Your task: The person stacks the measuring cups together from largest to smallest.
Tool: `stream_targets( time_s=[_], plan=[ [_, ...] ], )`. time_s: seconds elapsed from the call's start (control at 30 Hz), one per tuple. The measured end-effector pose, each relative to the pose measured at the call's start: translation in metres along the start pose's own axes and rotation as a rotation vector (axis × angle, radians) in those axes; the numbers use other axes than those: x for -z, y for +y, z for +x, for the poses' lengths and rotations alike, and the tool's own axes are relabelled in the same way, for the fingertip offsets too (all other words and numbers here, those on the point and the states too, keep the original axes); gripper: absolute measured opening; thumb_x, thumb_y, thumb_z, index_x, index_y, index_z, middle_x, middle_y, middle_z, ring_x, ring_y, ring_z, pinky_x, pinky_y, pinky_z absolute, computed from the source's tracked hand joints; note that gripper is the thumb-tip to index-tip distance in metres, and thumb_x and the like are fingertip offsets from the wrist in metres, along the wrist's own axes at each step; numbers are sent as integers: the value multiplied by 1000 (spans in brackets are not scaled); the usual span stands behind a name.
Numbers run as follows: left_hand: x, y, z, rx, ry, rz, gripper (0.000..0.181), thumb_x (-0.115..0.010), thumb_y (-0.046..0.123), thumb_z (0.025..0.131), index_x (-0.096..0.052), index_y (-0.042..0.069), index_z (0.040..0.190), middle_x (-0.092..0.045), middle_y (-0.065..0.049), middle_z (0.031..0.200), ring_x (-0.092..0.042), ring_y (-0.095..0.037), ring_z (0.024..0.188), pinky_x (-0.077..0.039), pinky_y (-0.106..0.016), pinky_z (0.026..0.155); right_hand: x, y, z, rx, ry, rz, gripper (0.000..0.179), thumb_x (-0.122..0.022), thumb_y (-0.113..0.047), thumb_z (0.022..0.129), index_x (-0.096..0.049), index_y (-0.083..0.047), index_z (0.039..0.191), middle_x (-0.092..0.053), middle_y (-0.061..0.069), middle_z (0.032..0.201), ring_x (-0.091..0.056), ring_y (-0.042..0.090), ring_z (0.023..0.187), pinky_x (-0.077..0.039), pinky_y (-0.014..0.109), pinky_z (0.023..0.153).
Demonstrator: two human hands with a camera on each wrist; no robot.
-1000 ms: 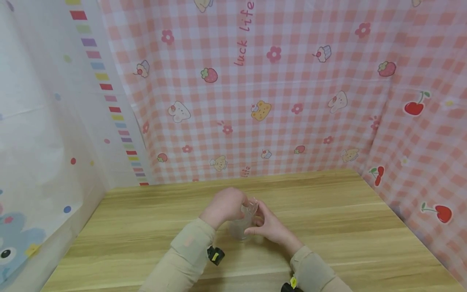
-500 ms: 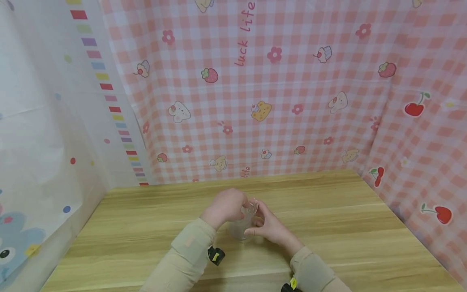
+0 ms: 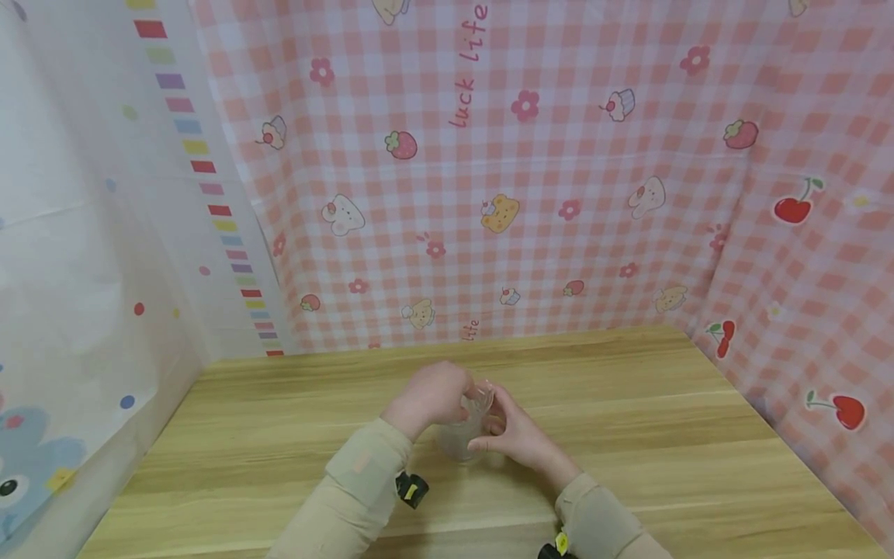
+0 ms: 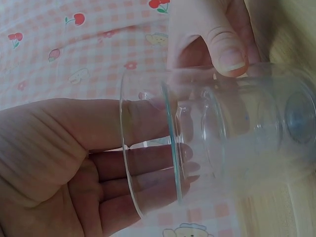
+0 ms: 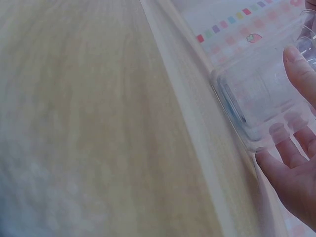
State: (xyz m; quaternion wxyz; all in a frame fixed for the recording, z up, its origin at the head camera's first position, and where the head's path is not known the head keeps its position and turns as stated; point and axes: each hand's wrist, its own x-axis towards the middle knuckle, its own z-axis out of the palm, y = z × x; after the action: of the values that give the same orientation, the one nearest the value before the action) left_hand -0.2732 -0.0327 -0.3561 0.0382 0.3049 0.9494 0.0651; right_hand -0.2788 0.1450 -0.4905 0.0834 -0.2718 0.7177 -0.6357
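A clear plastic cup [image 3: 457, 436] stands near the middle of the table, its mouth up. In the left wrist view, a second, bluish rim [image 4: 170, 128] and further rings show inside the cup's walls. My left hand [image 3: 434, 392] bends down over the mouth from the left; its fingers [image 4: 148, 163] show through the clear wall, past the outer rim, with their tips curled at the bluish rim. From the right, my right hand [image 3: 520, 436] grips the cup's side, thumb [image 5: 298, 71] on one side and fingers [image 5: 289, 148] around the other.
The wood-grain table [image 3: 663, 435] spreads out around both hands. A pink checked cloth [image 3: 587, 248] hangs at its back and right, and a white patterned cloth [image 3: 77, 256] at its left. Each wrist carries a small black camera [image 3: 412, 489].
Both hands stay in almost the same place on the cup. The cup's lower edge sits very slightly nearer to me in the head view.
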Motion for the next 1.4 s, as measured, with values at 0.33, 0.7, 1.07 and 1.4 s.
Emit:
stream_targets(
  time_s=[0.33, 0.7, 1.07, 1.4],
  plan=[
    [0, -2, 0, 7, -6, -23, 26, -80, 13, 81, -77, 11, 107, -73, -1, 110, -67, -21, 102, -55, -35, 86, -1, 0, 0, 16, 4, 12, 89, -81, -5, 81, -24, 1, 149, -33, 25, 151, -34, 43, 138, -38, 45, 110],
    [-1, -4, -3, -48, 43, -27, 25, -80, 14, 83, -77, 12, 108, -73, 1, 107, -67, -18, 98, -55, -30, 82, 0, 1, 0, 25, 0, 5, 88, -80, -6, 82, -24, -1, 149, -34, 23, 150, -35, 43, 137, -39, 45, 109],
    [-9, -9, -6, -107, 135, -32, 25, -80, 16, 84, -76, 14, 108, -73, 4, 106, -67, -14, 96, -55, -31, 83, 0, 1, 0, 9, -7, 26, 89, -80, -5, 83, -22, 0, 150, -32, 24, 152, -33, 43, 139, -35, 50, 111],
    [-15, -12, -10, -136, 205, -13, 25, -78, 21, 87, -75, 14, 111, -72, 3, 109, -67, -16, 99, -56, -31, 82, -1, -1, -1, -8, -2, -16, 91, -79, -7, 83, -21, -5, 153, -31, 18, 154, -32, 40, 140, -32, 54, 112]
  ],
)
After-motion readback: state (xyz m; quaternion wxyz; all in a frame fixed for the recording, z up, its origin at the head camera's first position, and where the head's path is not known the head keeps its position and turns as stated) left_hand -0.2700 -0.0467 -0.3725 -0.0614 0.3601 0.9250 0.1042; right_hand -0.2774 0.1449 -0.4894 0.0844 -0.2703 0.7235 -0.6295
